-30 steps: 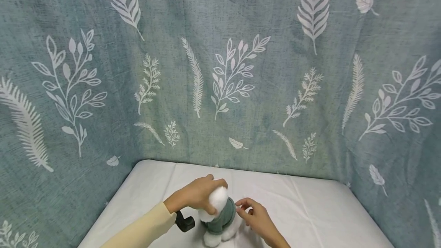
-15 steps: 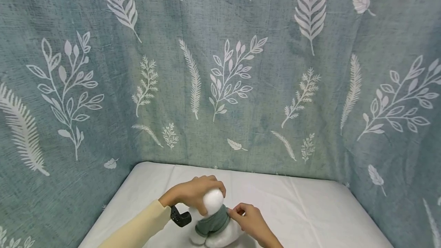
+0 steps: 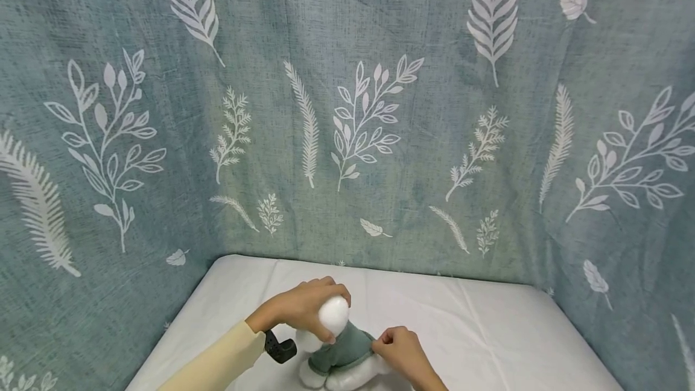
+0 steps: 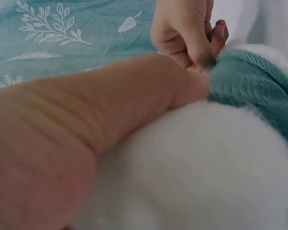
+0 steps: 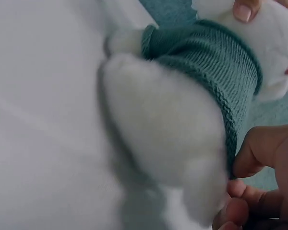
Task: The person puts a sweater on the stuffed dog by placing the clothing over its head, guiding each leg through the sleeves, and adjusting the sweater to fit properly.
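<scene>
A white plush toy (image 5: 158,115) wears a green knitted sweater (image 5: 206,52) and sits low in the middle of the head view. My left hand (image 3: 306,305) grips its round white head (image 3: 333,315) from above, thumb on the near side. In the left wrist view that head (image 4: 197,167) fills the lower part, against the thumb. With my right hand (image 3: 403,352) I pinch the sweater's lower hem between thumb and fingers, pulling it out to a point. In the right wrist view the right hand's thumb (image 5: 261,148) presses at the hem, beside the toy's rear.
The toy is on a white-covered table (image 3: 467,324) with rounded back corners. Green-blue curtains (image 3: 347,107) printed with white leaves stand around its back and sides. A black wrist device (image 3: 280,347) hangs under my left wrist.
My right hand has gone from fingers near the sweater to pinching its hem and drawing it right. The toy has turned and tipped lower, its head shifting slightly left with my left hand.
</scene>
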Demonstrator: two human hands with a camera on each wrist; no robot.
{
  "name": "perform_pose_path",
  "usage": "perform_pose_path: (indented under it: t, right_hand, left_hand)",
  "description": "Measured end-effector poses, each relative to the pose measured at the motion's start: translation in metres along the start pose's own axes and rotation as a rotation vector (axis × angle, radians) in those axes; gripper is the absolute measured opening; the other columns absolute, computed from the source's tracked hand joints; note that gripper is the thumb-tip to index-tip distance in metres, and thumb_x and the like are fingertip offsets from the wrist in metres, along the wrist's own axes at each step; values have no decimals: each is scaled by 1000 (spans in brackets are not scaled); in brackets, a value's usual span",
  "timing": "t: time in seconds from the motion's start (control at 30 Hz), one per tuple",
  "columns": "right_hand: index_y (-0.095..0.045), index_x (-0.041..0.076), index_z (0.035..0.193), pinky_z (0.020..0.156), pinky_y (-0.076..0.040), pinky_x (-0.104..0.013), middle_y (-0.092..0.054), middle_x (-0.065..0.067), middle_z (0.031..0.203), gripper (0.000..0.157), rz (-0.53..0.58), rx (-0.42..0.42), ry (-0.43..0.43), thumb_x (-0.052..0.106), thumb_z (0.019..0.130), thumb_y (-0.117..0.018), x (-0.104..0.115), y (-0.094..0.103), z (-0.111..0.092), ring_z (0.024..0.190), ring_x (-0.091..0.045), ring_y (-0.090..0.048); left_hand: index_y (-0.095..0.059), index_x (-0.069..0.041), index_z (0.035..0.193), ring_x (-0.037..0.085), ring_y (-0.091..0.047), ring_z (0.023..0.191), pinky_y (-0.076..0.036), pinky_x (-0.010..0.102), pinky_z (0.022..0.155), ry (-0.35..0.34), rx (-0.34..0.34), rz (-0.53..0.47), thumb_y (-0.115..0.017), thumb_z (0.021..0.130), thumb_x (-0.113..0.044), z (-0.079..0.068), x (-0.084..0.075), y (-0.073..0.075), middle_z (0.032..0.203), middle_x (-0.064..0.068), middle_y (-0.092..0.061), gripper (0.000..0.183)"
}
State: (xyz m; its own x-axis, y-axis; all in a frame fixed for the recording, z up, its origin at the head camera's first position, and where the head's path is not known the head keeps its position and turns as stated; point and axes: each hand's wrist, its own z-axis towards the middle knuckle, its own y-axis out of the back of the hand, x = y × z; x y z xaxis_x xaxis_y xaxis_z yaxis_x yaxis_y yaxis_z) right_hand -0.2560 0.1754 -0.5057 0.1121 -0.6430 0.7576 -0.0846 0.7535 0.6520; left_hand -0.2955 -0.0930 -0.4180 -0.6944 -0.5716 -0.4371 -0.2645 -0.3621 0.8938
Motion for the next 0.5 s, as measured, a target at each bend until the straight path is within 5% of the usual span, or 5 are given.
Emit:
perform_pose_path:
  t: [0.27,0.5]
  right_hand:
    - [-69,11,69,54,-43,-30,-58,4,64,8,-52,-34,46,14,77,-67,-17,-1,4,59,-14,-51]
    - [-76,10,81,66,-48,-33,-69,4,77,23,49,56,34,27,95,-70,-13,-6,25,74,-14,-58]
  left_hand:
    - [-61,-33,121,13,-55,95,-49,34,74,-3,-31,-16,-93,72,-29,-5,1,0,113,-7,-55,58]
    - [-61,-34,122,13,-52,95,-46,37,78,-3,-24,33,-93,74,-33,-3,-2,-5,115,-8,-55,58]
